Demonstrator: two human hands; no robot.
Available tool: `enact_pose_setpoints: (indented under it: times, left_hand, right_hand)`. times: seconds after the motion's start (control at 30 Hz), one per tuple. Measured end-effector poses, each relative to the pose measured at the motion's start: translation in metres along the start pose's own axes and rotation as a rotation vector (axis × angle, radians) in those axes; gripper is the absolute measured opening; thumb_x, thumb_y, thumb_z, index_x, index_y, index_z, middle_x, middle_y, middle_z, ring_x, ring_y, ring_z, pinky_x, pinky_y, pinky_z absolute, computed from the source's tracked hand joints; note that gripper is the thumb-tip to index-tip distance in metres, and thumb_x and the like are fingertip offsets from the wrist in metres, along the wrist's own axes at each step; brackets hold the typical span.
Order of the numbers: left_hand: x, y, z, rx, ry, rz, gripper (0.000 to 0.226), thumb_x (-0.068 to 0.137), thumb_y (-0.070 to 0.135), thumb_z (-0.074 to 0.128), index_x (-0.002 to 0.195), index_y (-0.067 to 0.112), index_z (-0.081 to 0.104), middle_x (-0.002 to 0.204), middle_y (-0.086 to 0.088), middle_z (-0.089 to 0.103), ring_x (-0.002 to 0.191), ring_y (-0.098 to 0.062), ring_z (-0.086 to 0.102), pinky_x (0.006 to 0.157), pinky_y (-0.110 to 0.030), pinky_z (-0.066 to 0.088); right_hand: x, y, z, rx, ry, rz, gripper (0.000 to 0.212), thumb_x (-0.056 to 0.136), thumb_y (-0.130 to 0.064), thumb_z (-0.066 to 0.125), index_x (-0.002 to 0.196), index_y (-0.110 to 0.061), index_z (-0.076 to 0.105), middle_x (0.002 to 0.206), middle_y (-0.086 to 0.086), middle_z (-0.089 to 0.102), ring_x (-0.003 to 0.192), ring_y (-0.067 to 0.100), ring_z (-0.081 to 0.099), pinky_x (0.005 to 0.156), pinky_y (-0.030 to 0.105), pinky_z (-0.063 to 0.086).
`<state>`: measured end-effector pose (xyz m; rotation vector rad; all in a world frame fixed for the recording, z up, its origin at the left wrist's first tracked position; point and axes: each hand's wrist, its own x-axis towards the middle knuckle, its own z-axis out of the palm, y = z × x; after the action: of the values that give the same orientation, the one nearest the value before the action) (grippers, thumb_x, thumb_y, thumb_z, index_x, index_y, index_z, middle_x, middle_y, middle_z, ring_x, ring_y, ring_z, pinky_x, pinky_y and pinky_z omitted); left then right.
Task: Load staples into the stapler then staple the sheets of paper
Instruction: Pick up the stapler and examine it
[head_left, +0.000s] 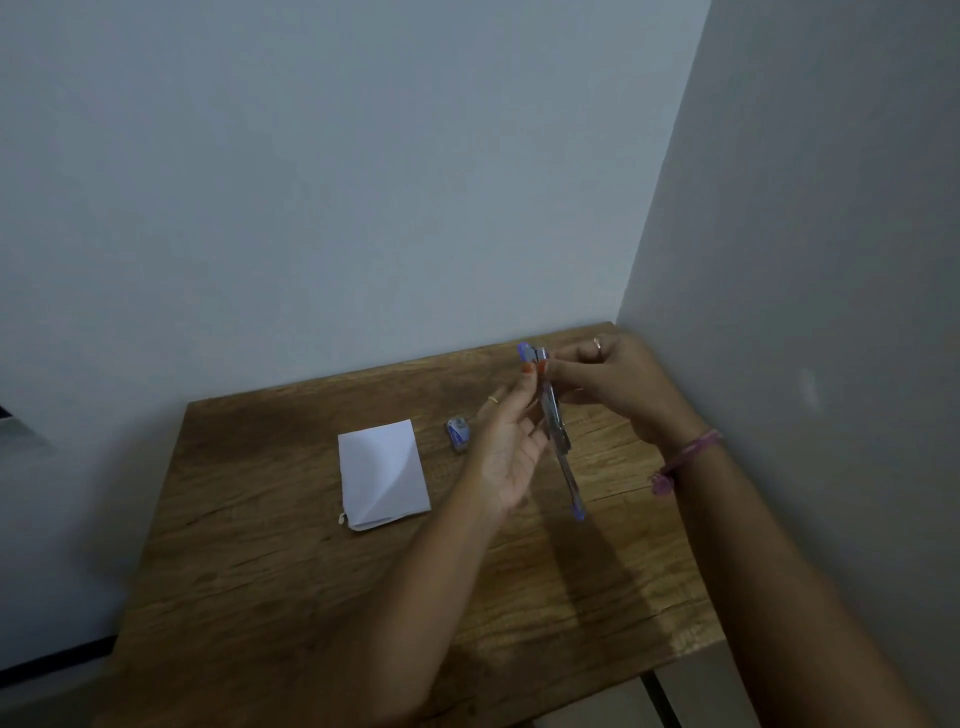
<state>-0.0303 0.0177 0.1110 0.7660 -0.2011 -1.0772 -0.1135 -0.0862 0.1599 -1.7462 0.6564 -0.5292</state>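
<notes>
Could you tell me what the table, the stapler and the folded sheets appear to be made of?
Table: looks like wood or wood-look laminate, matt brown with visible grain and cracks.
Stapler: seems silvery metal in the middle, with shiny blue, probably plastic, ends; blurred.
Sheets: white paper, matt, with a crease and a folded edge.

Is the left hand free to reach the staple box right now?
Probably not yet: the left hand holds the opened stapler. The staple box lies just beside it, nothing between them.
</notes>
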Motion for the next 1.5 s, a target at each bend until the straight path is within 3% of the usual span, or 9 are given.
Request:
enact_pose_setpoints:
  times: [0.23,0.43,0.63,0.8,1.0,1.1,1.2,1.3,1.5]
  left_hand:
    - [0.013,0.008,0.004,0.008,0.028,0.071,0.023,0.091,0.015,0.061,0.112,0.005,0.064,0.099,-0.008,0.075,0.093,-0.015,0.072,0.077,-0.025,0.058]
    - [0.018,0.008,0.007,0.013,0.097,0.124,0.014,0.095,0.006,0.054,0.104,0.010,0.064,0.089,-0.003,0.075,0.085,-0.011,0.072,0.078,-0.025,0.058]
    - [0.020,0.010,0.014,-0.098,0.184,0.177,0.011,0.096,0.016,0.056,0.098,0.011,0.065,0.095,-0.005,0.072,0.086,-0.009,0.071,0.070,-0.023,0.057]
    - [0.020,0.021,0.006,-0.357,0.160,0.206,0.015,0.098,0.018,0.052,0.106,0.009,0.060,0.109,-0.007,0.069,0.102,-0.017,0.067,0.086,-0.031,0.054]
    - [0.001,0.013,-0.014,-0.640,0.024,0.119,0.053,0.081,0.045,0.064,0.110,0.001,0.060,0.115,-0.018,0.069,0.113,-0.033,0.064,0.102,-0.043,0.048]
    - [-0.005,0.005,-0.025,-0.592,-0.021,-0.023,0.042,0.085,0.042,0.062,0.099,0.002,0.063,0.108,-0.018,0.069,0.102,-0.032,0.069,0.090,-0.042,0.054]
    - [-0.007,0.002,-0.030,-0.331,-0.049,-0.233,0.040,0.089,0.035,0.061,0.106,-0.002,0.061,0.101,-0.020,0.068,0.087,-0.027,0.071,0.087,-0.037,0.054]
    - [-0.007,0.002,-0.029,-0.308,-0.110,-0.387,0.045,0.084,0.033,0.065,0.107,-0.005,0.060,0.094,-0.019,0.066,0.077,-0.024,0.070,0.079,-0.031,0.057]
    - [-0.006,0.002,-0.028,-0.348,-0.148,-0.456,0.037,0.080,0.028,0.066,0.106,0.002,0.068,0.094,-0.017,0.066,0.068,-0.016,0.068,0.050,-0.018,0.056]
  right_hand:
    - [0.008,-0.008,0.003,-0.112,0.019,-0.037,0.023,0.076,-0.019,0.076,0.077,0.003,0.070,0.070,0.011,0.071,0.066,0.013,0.069,0.059,0.026,0.054]
    - [0.015,-0.015,0.010,-0.347,0.109,-0.087,0.025,0.064,-0.032,0.079,0.072,-0.010,0.070,0.067,0.007,0.072,0.064,0.021,0.069,0.067,0.041,0.060]
    - [0.011,-0.014,0.025,-0.401,0.233,-0.196,0.023,0.063,-0.040,0.074,0.070,-0.019,0.068,0.064,-0.003,0.070,0.064,0.009,0.067,0.063,0.030,0.058]
    - [0.016,0.003,0.015,0.214,0.331,-0.151,0.002,0.077,-0.009,0.071,0.076,-0.010,0.068,0.062,0.000,0.064,0.063,0.014,0.067,0.064,0.030,0.057]
    - [0.013,0.023,-0.005,0.597,0.162,-0.048,0.026,0.087,-0.004,0.064,0.065,-0.015,0.072,0.071,0.000,0.073,0.074,0.012,0.071,0.066,0.020,0.056]
    - [0.012,0.028,-0.015,0.644,0.049,-0.014,0.021,0.087,-0.006,0.063,0.072,-0.014,0.075,0.081,0.004,0.075,0.082,0.017,0.073,0.065,0.018,0.056]
    - [0.010,0.031,-0.016,0.672,-0.058,0.010,0.011,0.080,-0.012,0.065,0.078,-0.012,0.076,0.085,0.008,0.075,0.085,0.020,0.073,0.064,0.017,0.057]
    - [0.009,0.034,-0.011,0.685,-0.112,0.036,0.010,0.078,-0.012,0.067,0.082,-0.010,0.076,0.088,0.012,0.075,0.086,0.024,0.073,0.065,0.019,0.057]
    - [0.007,0.038,-0.004,0.637,-0.157,0.032,0.016,0.084,-0.005,0.062,0.096,-0.005,0.073,0.092,0.012,0.075,0.088,0.022,0.072,0.069,0.020,0.057]
